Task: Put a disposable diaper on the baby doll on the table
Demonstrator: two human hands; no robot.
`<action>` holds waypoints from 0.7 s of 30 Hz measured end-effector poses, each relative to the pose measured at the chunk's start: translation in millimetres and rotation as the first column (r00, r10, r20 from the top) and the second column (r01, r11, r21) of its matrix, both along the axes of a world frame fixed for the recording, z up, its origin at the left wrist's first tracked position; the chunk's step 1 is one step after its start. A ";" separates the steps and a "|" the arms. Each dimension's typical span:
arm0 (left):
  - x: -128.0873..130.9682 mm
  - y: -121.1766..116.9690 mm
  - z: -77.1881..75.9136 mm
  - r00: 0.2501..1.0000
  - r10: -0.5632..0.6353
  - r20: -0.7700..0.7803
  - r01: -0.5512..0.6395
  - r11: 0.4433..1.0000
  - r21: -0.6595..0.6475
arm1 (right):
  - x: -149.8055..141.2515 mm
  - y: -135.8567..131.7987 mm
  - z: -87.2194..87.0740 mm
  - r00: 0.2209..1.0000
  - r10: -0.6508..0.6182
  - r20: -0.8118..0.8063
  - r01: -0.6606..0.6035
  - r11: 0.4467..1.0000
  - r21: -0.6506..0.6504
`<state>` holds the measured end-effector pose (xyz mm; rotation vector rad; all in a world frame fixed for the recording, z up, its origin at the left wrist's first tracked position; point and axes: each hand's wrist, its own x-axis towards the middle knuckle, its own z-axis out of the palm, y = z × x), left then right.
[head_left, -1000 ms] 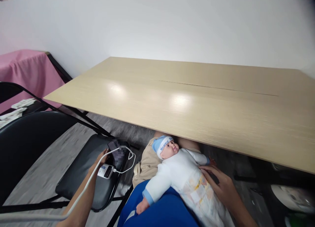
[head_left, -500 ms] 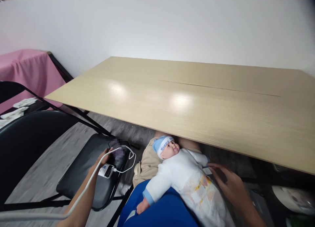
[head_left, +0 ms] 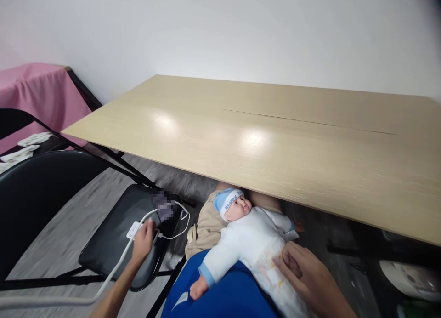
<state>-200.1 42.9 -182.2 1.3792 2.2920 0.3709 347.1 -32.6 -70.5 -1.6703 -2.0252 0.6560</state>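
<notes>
A baby doll [head_left: 253, 233] in a white top with blue cuffs and a blue-and-white hat lies face up across the lap. Round its middle is a printed diaper [head_left: 270, 267]. My right hand [head_left: 310, 274] bends its fingers closed at the near-right side of this diaper and hides part of it. On the black chair [head_left: 106, 230] to the left, my left hand [head_left: 144, 239] is closed around a white power bank [head_left: 133, 229], covering most of it. A white cable [head_left: 172, 236] runs from it. A dark blurred-out phone-like object [head_left: 164, 205] lies just beyond.
A wooden table [head_left: 206, 139] reaches over the knees, its front edge close to the doll's head. A pink cloth [head_left: 44, 93] and white cloths [head_left: 25, 148] are at the left. A white round object [head_left: 409, 279] stands under the table at right.
My left hand has moved from the phone-like object to the power bank, which has shifted slightly left. My right hand has gone from the doll's far arm down to the diaper.
</notes>
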 end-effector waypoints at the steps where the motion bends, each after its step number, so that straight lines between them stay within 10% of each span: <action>1: 14.8 -8.1 6.6 0.994 -0.060 0.088 0.057 0.998 0.032 | -1.9 0.6 1.7 1.000 0.021 0.013 -0.021 1.000 0.008; 8: 126.8 -36.2 76.0 0.598 -0.622 0.505 0.517 0.781 0.350 | -0.1 -0.8 6.7 0.998 0.010 0.057 -0.008 1.000 -0.025; 17: 237.0 -8.8 149.8 0.084 -0.933 0.350 0.764 0.286 0.578 | -4.5 -11.7 17.8 1.000 0.015 -0.005 -0.015 0.999 -0.050; 21: 282.6 3.0 161.1 -0.008 -0.964 0.264 0.784 0.158 0.601 | -5.6 -14.5 16.0 0.998 -0.019 -0.052 0.016 0.999 -0.051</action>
